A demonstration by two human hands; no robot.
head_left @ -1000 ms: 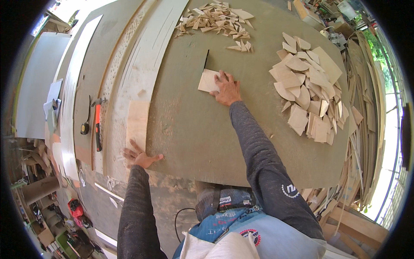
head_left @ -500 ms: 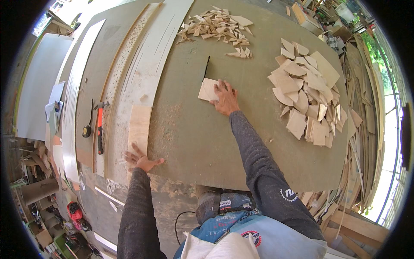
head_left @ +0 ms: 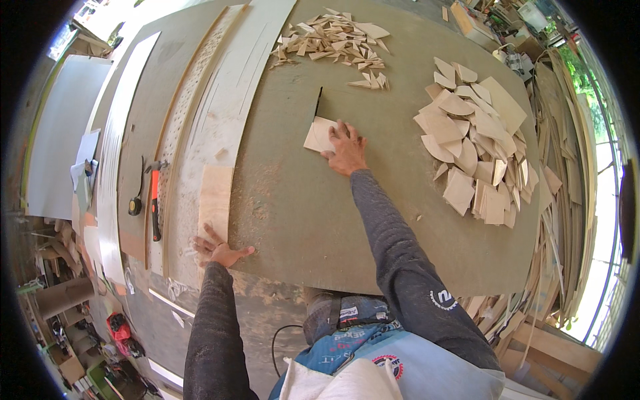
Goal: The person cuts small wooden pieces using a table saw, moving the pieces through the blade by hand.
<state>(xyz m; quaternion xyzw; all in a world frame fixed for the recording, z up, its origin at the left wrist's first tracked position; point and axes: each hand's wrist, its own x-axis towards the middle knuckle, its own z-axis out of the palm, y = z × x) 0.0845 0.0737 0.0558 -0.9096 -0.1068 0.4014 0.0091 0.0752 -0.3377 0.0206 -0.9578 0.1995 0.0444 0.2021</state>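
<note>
My right hand [head_left: 348, 148] lies curled over a small square plywood piece [head_left: 319, 135], thumb at its near edge and fingertips on top. A faint curved line runs across the piece. Its far edge meets a thin dark saw blade or slot [head_left: 319, 100] in the worktable [head_left: 300, 213]; I cannot tell which. My left hand [head_left: 220, 250] rests flat with fingers spread on the near end of a longer plywood strip [head_left: 216, 197], at the table's left part.
Cut plywood pieces [head_left: 473, 133] with curved edges are heaped at the right. Small pointed offcuts [head_left: 340, 40] lie at the far side. Left of the strip are a hammer [head_left: 155, 200], a tape measure [head_left: 135, 205] and a perforated rail [head_left: 190, 87]. Sawdust [head_left: 257, 193] covers the table's middle.
My right hand and the square piece have slid slightly farther along the dark blade or slot, covering more of it. My left hand stays on the strip.
</note>
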